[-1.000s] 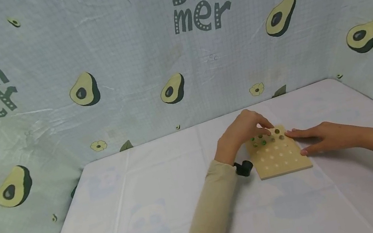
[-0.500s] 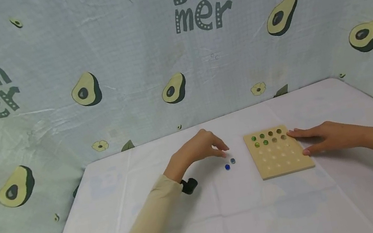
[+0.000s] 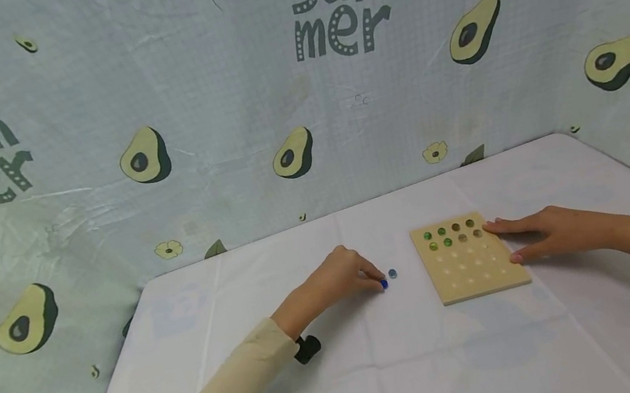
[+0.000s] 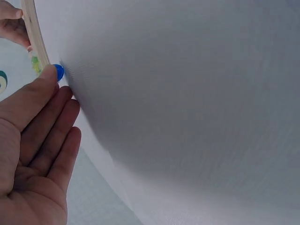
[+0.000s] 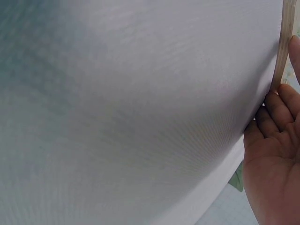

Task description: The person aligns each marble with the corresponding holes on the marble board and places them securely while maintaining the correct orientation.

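Observation:
In the head view my left hand (image 3: 336, 279) reaches to the middle of the table, thumb and forefinger pinching a small blue glass marble (image 3: 384, 284) at the tabletop. The left wrist view has the blue marble (image 4: 59, 72) at the thumb tip. Just beyond lies a grey-blue marble (image 3: 392, 273). To the right is a square wooden board (image 3: 451, 287) with rows of round hollows; green marbles (image 3: 447, 242) and brownish marbles (image 3: 469, 223) sit in its two far rows. My right hand (image 3: 555, 231) rests at the board's right edge, fingers extended, touching it.
A white cloth (image 3: 297, 382) with faint prints covers the table. Behind it hangs a pale curtain (image 3: 210, 102) patterned with avocados and lettering. Each wrist carries a small black camera, such as the left camera (image 3: 307, 349).
My left hand has left the board's far rows, moved left, then lowered onto the blue marble and pinched it. My right hand stays at the board's edge.

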Motion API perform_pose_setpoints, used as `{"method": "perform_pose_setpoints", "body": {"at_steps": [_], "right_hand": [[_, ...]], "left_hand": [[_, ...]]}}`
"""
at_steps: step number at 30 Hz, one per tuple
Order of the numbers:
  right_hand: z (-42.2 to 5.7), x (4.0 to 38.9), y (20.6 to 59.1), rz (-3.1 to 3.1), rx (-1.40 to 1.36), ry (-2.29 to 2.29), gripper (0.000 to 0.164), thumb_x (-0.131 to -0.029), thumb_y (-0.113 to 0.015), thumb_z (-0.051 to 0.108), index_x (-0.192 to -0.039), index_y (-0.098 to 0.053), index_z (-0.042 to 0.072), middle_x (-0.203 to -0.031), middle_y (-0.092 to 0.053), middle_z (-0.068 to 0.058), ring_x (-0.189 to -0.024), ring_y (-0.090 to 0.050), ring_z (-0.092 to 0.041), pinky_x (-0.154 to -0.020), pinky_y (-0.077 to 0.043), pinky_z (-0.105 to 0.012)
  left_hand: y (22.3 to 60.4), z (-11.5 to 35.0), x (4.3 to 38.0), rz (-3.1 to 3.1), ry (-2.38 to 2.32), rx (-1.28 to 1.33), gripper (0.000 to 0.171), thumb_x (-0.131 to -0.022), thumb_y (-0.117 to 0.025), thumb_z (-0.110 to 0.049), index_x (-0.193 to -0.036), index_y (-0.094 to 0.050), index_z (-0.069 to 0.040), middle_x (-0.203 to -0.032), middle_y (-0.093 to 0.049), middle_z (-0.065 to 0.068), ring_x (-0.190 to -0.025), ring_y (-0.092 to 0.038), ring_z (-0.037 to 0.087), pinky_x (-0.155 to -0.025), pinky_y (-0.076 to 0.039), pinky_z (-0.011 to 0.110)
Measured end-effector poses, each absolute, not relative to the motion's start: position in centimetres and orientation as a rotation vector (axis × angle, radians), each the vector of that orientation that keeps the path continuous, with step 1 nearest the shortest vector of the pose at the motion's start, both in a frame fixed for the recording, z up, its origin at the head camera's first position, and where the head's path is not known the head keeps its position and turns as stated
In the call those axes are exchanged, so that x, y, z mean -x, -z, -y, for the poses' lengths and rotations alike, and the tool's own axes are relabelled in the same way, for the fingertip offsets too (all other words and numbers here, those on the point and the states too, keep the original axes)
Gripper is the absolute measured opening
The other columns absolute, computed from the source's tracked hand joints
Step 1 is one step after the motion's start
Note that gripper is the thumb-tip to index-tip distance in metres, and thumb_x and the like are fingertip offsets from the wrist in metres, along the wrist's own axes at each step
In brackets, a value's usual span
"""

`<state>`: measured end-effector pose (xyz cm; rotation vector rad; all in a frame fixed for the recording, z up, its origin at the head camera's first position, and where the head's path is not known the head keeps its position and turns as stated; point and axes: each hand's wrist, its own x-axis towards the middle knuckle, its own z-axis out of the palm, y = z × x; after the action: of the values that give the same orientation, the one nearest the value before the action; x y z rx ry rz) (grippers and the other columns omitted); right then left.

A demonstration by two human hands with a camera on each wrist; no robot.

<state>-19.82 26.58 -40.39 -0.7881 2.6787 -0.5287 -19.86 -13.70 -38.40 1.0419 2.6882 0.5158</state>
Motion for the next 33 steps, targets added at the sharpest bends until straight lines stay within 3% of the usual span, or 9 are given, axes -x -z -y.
{"method": "perform_pose_setpoints", "body": {"at_steps": [24,33], "right_hand": [[-26.5,19.77,40.44,-2.682,0.799,0.537,0.082,-0.089,-0.065,0.064,-0.155,-0.046,0.02,-0.156,-0.042,-0.021,-0.14,-0.041,-0.049,-0.104,-0.042,-0.063],[-26.39,19.53,40.3,-2.682,0.794,0.539,0.08,-0.09,-0.066,0.061,-0.154,-0.046,0.018,-0.155,-0.042,-0.022,-0.139,-0.041,-0.049,-0.104,-0.042,-0.064]], "left_hand": [[38.5,13.74,19.17,-2.738,-0.549,-1.092,0.017,-0.088,-0.082,-0.019,-0.101,-0.083,-0.009,-0.101,-0.078,0.002,-0.099,-0.073,0.013,-0.074,-0.053,0.016],[37.94,13.96,19.04,-2.809,-0.529,-1.101,0.017,-0.09,-0.08,-0.02,-0.105,-0.082,-0.011,-0.103,-0.078,0.001,-0.099,-0.073,0.014,-0.081,-0.055,0.02]]}}
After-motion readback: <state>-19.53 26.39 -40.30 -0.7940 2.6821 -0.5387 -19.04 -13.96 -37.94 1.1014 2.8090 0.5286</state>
